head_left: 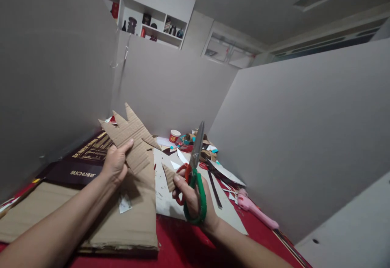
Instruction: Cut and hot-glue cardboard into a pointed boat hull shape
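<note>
My left hand grips a jagged, zigzag-cut piece of brown cardboard and holds it up off the table, thumb on its front face. My right hand is closed round the red and green handles of a pair of scissors, blades pointing up and away, closed or nearly closed. A small triangular cardboard scrap sits just left of the right hand's fingers; I cannot tell whether it is held or lying on the board beneath.
A large flat cardboard sheet lies on the red table. A dark printed box sits left. A pink tool, a black strip, a red cup and paper scraps lie beyond. Grey partition walls enclose the area.
</note>
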The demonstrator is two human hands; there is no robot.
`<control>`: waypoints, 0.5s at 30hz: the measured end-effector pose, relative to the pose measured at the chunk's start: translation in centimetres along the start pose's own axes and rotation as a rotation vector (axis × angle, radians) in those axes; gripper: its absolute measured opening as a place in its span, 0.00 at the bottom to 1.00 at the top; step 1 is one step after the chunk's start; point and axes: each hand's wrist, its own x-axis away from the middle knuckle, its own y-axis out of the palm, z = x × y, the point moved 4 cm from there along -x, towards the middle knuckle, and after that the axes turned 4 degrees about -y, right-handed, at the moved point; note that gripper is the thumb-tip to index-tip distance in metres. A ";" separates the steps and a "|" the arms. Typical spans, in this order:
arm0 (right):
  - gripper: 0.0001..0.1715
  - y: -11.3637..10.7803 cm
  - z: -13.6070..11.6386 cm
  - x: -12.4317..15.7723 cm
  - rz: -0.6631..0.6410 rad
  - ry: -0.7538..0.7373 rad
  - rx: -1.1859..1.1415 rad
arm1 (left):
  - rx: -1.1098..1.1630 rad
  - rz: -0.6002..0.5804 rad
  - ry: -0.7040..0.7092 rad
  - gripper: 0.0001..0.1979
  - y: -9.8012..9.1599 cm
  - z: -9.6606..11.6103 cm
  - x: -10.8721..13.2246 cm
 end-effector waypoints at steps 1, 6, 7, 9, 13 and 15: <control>0.23 -0.3 -0.2 0.3 0.002 -0.017 0.033 | 0.005 -0.001 0.006 0.18 -0.1 0.4 -0.4; 0.21 -4.1 -0.4 -0.1 0.153 -0.155 0.211 | -0.057 -0.137 -0.042 0.17 0.4 0.9 -0.1; 0.21 -5.2 -0.1 -0.5 0.193 -0.149 0.225 | -0.077 -0.169 -0.048 0.17 0.6 0.9 0.2; 0.21 -7.0 0.8 -1.4 0.216 -0.083 0.210 | -0.122 -0.226 -0.043 0.16 0.9 0.8 0.6; 0.23 -8.7 2.4 -2.4 0.172 0.020 0.098 | -0.258 -0.329 0.039 0.12 1.5 0.9 1.4; 0.25 -8.3 3.0 -2.5 0.125 0.082 -0.005 | -0.344 -0.383 0.096 0.10 1.8 0.9 1.9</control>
